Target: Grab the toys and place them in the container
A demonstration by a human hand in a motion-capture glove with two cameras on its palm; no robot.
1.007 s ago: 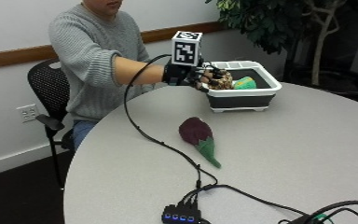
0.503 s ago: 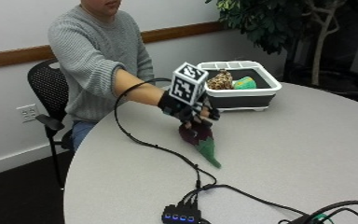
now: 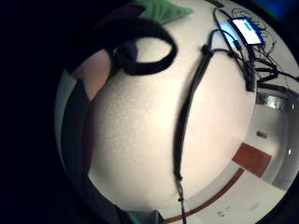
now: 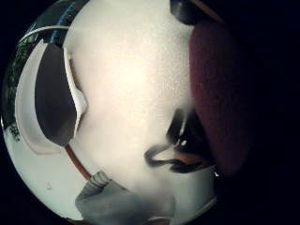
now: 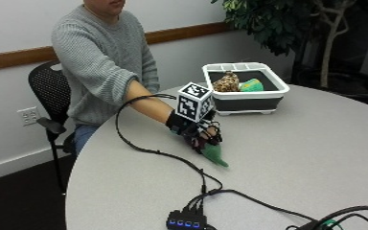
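Observation:
My gloved right hand [image 5: 199, 133] is down on the table over a plush eggplant toy, its fingers curled round the maroon body. Only the toy's green end [image 5: 214, 155] sticks out past the fingers in the outside view. The maroon body [image 4: 220, 93] fills the space close to my palm in the thumb side view, and the green end [image 3: 163, 9] shows beside the little finger. The toy still lies on the table. Beyond the hand stands a white container [image 5: 280, 89] with a black wall, holding a spotted brown toy [image 5: 226, 82] and a green toy [image 5: 252, 85]. The container [image 4: 47, 108] also shows across the table.
A black cable [image 5: 152, 151] runs from my hand across the table to a hub with blue lights [image 5: 187, 223] at the near edge. More cables [image 5: 337, 215] lie at the near right. A potted plant [image 5: 280, 24] stands behind the container.
My hand has come away from the container, moved down towards the near side and settled over the eggplant toy, covering its maroon body.

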